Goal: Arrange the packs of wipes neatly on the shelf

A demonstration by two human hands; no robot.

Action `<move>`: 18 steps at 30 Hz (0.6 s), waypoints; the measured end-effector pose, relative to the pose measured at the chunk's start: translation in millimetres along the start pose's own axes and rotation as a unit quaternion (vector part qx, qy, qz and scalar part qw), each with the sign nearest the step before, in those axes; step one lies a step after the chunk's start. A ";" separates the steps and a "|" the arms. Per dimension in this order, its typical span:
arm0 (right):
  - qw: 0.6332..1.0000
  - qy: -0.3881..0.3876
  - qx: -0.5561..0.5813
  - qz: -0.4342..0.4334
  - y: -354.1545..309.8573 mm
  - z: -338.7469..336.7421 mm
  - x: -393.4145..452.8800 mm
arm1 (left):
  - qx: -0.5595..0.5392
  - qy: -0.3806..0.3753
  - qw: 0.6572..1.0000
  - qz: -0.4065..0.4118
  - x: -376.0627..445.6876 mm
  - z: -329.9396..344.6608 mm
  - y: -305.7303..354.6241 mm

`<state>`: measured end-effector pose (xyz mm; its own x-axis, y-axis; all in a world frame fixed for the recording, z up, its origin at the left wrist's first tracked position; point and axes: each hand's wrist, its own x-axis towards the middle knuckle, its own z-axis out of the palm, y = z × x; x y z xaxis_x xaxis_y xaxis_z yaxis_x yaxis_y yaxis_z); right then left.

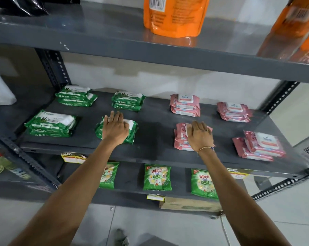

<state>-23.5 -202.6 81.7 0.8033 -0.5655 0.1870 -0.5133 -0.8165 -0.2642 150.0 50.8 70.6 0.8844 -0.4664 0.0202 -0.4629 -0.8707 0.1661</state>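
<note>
On the grey middle shelf (153, 139) lie small stacks of wipes packs, green ones to the left and pink ones to the right. My left hand (115, 127) rests flat on the front green stack (132, 129) near the centre. My right hand (200, 134) lies on the front pink stack (181, 137). Other green stacks sit at the front left (51, 124), back left (76, 95) and back centre (128, 100). Pink stacks sit at the back (184, 105), back right (234, 111) and front right (260, 146), the last with its packs askew.
Orange pouches (175, 15) stand on the upper shelf (114, 48). Green detergent packets (157, 177) lie on the lower shelf, with a cardboard box (189, 204) beneath. Perforated uprights (54, 68) frame the unit. A white jug (0, 91) and bottles (1, 167) are at the left.
</note>
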 end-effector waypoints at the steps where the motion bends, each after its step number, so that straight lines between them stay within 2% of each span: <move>1: 1.000 -0.004 -0.002 0.000 0.6 0.6 0.6 | 0.002 -0.002 1.000 -0.002 0.8 1.2 -0.4; 8: 1.000 0.002 -0.029 -0.010 4.4 11.2 3.4 | 0.021 0.001 1.000 -0.013 2.4 8.5 0.2; 11: 0.999 -0.021 -0.037 0.001 3.1 11.1 0.9 | 0.025 -0.012 1.000 -0.008 0.5 7.5 0.1; 16: 0.997 -0.068 -0.036 0.018 2.4 1.6 3.1 | -0.014 -0.089 0.996 -0.011 6.5 -11.9 -2.2; 18: 0.998 -0.030 -0.055 0.008 -2.9 -3.8 -4.3 | -0.028 -0.031 0.999 0.009 -0.4 -18.0 -0.4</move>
